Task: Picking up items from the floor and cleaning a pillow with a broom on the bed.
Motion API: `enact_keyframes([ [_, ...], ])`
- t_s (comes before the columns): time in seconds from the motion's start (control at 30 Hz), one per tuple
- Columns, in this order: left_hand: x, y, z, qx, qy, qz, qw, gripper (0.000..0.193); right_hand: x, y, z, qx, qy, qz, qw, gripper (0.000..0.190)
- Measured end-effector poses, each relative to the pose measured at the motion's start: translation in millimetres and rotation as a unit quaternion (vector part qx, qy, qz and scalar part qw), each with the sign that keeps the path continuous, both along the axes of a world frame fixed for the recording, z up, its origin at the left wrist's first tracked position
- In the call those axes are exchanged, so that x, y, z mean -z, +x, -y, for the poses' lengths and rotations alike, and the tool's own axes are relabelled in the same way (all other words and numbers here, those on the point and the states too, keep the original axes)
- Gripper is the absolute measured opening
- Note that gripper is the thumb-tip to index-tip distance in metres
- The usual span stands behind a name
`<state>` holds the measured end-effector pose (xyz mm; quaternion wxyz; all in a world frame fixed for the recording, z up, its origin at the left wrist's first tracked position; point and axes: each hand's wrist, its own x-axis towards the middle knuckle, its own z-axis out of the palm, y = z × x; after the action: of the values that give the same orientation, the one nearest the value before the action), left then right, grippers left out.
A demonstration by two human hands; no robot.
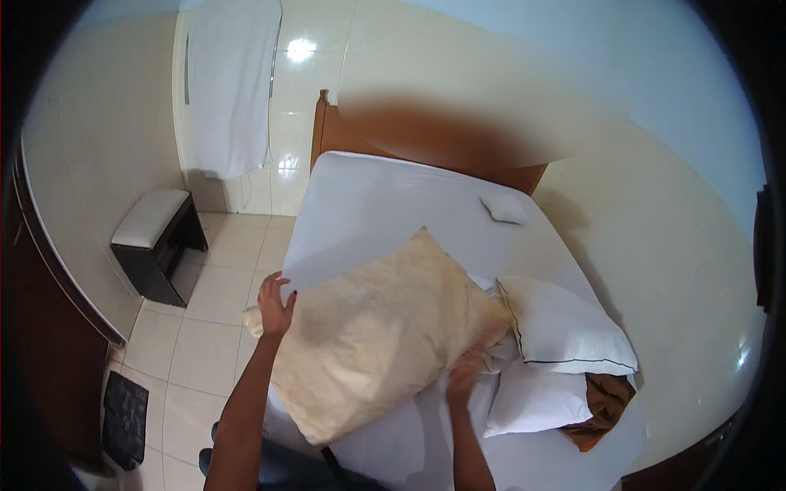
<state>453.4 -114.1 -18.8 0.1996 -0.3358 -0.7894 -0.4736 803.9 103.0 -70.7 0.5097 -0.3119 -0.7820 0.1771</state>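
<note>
A large stained, cream-coloured pillow [368, 337] lies at a slant over the near part of the bed, in front of me. My left hand [276, 304] is raised at its left edge, fingers apart, gripping nothing. A small pale bit of cloth [252, 322] shows just beyond that wrist. My right hand [473, 368] is blurred at the pillow's right end; whether its fingers hold the fabric cannot be told. Right of it lie a crumpled whitish cloth [500, 353], a white pillow with dark piping [565, 325] and a plain white pillow [540, 396].
The bed has a white sheet [393, 190] and a wooden headboard [381, 135]. A small white cushion [503, 210] lies near its head, brown fabric [605, 408] at the right. Leftward are a padded stool [150, 218], a dark mat [125, 420] and a hanging white towel [230, 86].
</note>
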Motion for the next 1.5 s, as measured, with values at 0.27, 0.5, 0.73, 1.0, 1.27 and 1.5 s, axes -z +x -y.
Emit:
enact_keyframes([
  [0.27, 80, -27, 25, -0.037, -0.341, 0.143, 0.928, 0.053, -53, 38, 38, -0.017, -0.433, 0.047, 0.9, 0.037],
  [0.5, 37, 42, 28, 0.019, -0.093, 0.053, 0.994, 0.033, 14, -51, -2, 0.011, -0.443, -0.204, 0.873, 0.019],
  [0.73, -1, 127, 29, -0.002, 0.357, 0.142, 0.923, 0.027, -149, -137, -6, -0.13, -0.274, -0.231, 0.925, 0.016],
  [1.0, 114, 121, 96, -0.155, -0.131, 0.218, 0.955, 0.037, -136, -119, 0, -0.105, -0.186, -0.06, 0.975, 0.028],
  [1.27, 92, 143, 126, -0.124, -0.14, 0.03, 0.982, 0.049, -286, -29, 40, -0.151, -0.084, -0.448, 0.877, 0.048],
  [1.5, 85, 138, 144, -0.003, -0.223, 0.178, 0.958, 0.032, 25, -67, -21, 0.156, 0.161, -0.133, 0.966, 0.042],
])
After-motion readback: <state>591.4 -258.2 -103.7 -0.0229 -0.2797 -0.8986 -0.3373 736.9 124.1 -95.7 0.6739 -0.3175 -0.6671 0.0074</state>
